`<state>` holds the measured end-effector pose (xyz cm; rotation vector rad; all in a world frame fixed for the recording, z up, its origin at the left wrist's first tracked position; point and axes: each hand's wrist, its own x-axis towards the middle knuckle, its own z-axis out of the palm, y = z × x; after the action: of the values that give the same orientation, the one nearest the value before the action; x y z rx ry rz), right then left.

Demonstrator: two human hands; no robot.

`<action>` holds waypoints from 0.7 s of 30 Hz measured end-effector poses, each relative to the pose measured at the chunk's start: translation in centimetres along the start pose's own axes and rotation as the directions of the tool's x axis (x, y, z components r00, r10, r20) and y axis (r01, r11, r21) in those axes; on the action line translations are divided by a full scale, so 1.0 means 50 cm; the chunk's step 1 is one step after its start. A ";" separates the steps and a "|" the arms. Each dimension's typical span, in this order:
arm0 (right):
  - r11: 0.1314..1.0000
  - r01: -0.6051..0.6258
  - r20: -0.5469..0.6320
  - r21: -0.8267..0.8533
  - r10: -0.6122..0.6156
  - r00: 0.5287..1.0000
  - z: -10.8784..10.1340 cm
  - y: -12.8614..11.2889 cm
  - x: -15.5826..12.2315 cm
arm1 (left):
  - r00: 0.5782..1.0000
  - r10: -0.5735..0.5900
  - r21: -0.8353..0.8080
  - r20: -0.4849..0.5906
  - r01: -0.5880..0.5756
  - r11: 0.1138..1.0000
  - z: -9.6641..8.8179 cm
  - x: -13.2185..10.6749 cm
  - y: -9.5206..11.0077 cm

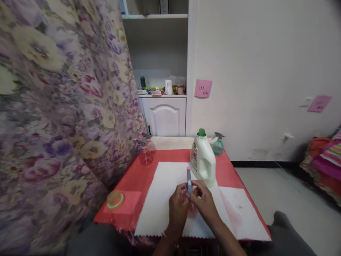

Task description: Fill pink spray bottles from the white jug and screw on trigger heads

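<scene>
A: Head view: what do the hands hold?

B: The left hand (pixel 178 206) and right hand (pixel 204 200) close narrowly, fingertips almost meeting, about the neck of a spray bottle (pixel 189 185). It lies on the wearer's side of the white jug (pixel 204 160), over a white sheet (pixel 162 192) covering part of the desk (pixel 135 181).

A: Which step is in hand?

B: Judging by the grip, work at the collar beneath the grey head. The next move calls for one hand steadying the body while the other controls the collar.

A: What is obscured?

B: Fingers cover the collar; whether it sits tight or loose cannot be told. The transparent body blends with the sheet, its base and contents indistinct. The jug's label is illegible. Left of the jug, a front sprayer (pixel 145 156) partly hides a rear sprayer (pixel 151 145). Both of the wearer's forearms are cut off below.
</scene>
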<state>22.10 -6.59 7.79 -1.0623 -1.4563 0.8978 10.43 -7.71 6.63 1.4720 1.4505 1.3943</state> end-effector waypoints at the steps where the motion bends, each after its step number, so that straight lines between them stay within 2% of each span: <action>1: 1.000 -0.003 0.010 -0.005 0.003 1.000 0.003 0.002 0.005 | 1.000 0.001 0.008 0.001 -0.001 1.000 0.000 0.001 -0.001; 5: 1.000 0.010 0.021 -0.019 -0.010 1.000 0.005 0.009 0.014 | 0.999 0.008 0.014 0.038 -0.009 1.000 -0.005 0.000 -0.002; 9: 0.999 0.028 0.016 -0.035 -0.027 1.000 0.003 0.011 0.016 | 0.995 0.032 0.008 0.094 -0.033 0.999 -0.028 -0.010 -0.001; 14: 0.998 0.046 0.014 -0.039 -0.046 0.999 0.003 0.013 0.018 | 0.996 0.090 0.000 0.003 -0.090 0.996 -0.057 0.000 0.024; 16: 0.998 0.057 0.008 -0.038 -0.057 0.998 0.003 0.014 0.020 | 0.994 0.107 -0.005 0.005 -0.107 0.994 -0.058 0.018 0.045; 18: 0.997 0.065 0.000 -0.038 -0.065 0.998 0.004 0.016 0.020 | 0.995 0.084 -0.016 0.051 -0.084 0.996 -0.053 0.038 0.064; 21: 0.997 0.065 -0.018 -0.034 -0.065 0.998 0.006 0.017 0.021 | 0.994 -0.010 -0.065 0.112 0.018 0.998 -0.043 0.060 0.079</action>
<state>21.90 -5.31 7.27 -1.0399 -1.4860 0.8173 8.99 -6.07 11.56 1.4715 1.3305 1.3170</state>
